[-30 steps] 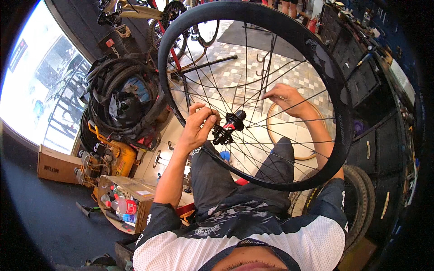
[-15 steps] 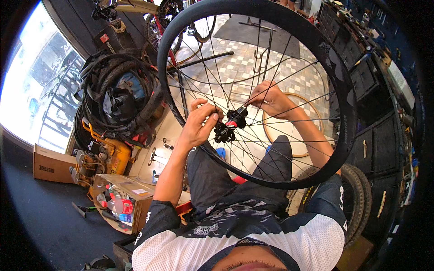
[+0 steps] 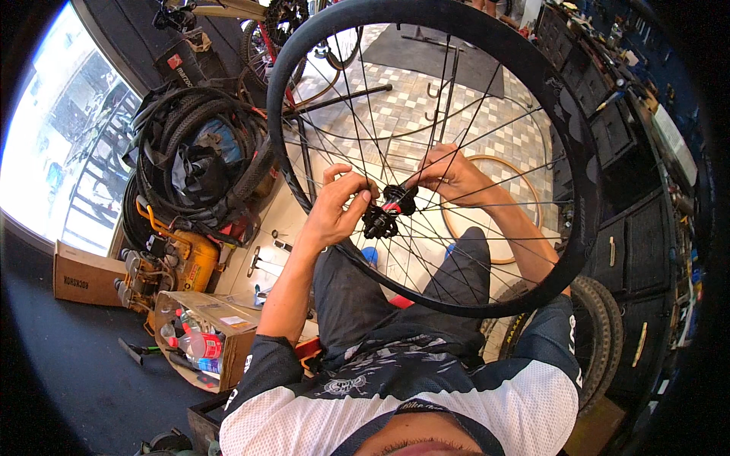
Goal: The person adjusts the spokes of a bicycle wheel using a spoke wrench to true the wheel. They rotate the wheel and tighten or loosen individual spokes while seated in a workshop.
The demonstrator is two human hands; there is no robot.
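A black spoked bicycle wheel [image 3: 572, 144] fills the space in front of me, tilted over my lap. Its black hub [image 3: 380, 220], with a red band round the middle, is between my hands. Beside the hub's left side, my left hand [image 3: 338, 207] is closed with its thumb and fingertips together; what they pinch there is hidden. My right hand [image 3: 456, 176] reaches behind the spokes, its fingers pinched on the upper right end of the hub. Thin black spokes [image 3: 468, 205] cross in front of that hand and forearm.
Left of me are a pile of tyres [image 3: 190, 114], a yellow compressor [image 3: 194, 262] and a cardboard box of bottles [image 3: 236, 346]. Black drawers [image 3: 639, 243] line the right side. Knobbly tyres [image 3: 601, 334] stand by my right elbow, and a tan hoop [image 3: 525, 186] lies beyond the wheel.
My right fingertips have come slightly down and left onto the hub's end, covering the part that showed before. My left hand stays nearly in place, and the wheel has barely moved.
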